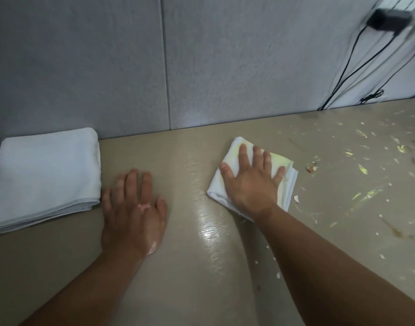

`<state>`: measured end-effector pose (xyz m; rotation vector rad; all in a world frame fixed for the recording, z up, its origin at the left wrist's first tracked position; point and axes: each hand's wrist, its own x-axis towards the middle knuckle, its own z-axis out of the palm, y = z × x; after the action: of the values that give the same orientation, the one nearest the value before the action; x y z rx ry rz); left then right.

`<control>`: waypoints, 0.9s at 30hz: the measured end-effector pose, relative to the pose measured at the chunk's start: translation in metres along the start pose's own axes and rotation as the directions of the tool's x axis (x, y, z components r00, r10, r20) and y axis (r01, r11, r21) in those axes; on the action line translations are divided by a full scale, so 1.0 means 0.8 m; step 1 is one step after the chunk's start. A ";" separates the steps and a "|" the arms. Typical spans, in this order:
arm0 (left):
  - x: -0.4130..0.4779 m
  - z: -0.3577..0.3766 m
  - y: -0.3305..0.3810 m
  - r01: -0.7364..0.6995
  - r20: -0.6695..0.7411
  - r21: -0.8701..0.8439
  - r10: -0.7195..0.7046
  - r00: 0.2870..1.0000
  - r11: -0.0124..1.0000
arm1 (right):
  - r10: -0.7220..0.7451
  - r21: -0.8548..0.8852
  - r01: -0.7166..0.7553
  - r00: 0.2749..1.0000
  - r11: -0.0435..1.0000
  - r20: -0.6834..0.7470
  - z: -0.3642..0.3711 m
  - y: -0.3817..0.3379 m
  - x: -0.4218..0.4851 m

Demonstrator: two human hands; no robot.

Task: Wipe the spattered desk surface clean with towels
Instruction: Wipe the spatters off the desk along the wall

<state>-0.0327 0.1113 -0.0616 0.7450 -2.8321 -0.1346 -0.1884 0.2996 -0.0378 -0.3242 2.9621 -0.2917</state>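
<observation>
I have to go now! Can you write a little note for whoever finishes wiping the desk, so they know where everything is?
Left hand: flat on the desk, holding nothing.
Right hand: pressing flat on the stained towel, mid-desk.
Clean towel: folded at the far left by the wall.
Done: the left and middle of the desk look wiped, with a wet sheen.
Left: yellow spatter and pale bits cover the right side, and a few crumbs lie by the right forearm.
</observation>
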 end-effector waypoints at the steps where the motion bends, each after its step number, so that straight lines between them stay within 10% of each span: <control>1: 0.000 0.000 0.001 0.004 -0.001 -0.002 -0.004 1.000 1.000 | -0.035 -0.016 0.035 0.999 0.999 0.015 0.001 -0.004 -0.011; 13: 0.001 0.000 -0.003 -0.019 0.008 0.019 0.019 1.000 1.000 | -0.432 -0.073 0.438 0.898 0.896 0.084 0.026 0.020 -0.157; 27: 0.001 -0.002 -0.002 -0.019 0.007 0.030 0.019 1.000 0.999 | -0.317 -0.038 0.322 0.942 0.946 0.110 -0.002 -0.010 0.030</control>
<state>-0.0323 0.1097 -0.0604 0.7249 -2.8524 -0.0912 -0.2101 0.2868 -0.0376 -0.8060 2.8105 -0.2209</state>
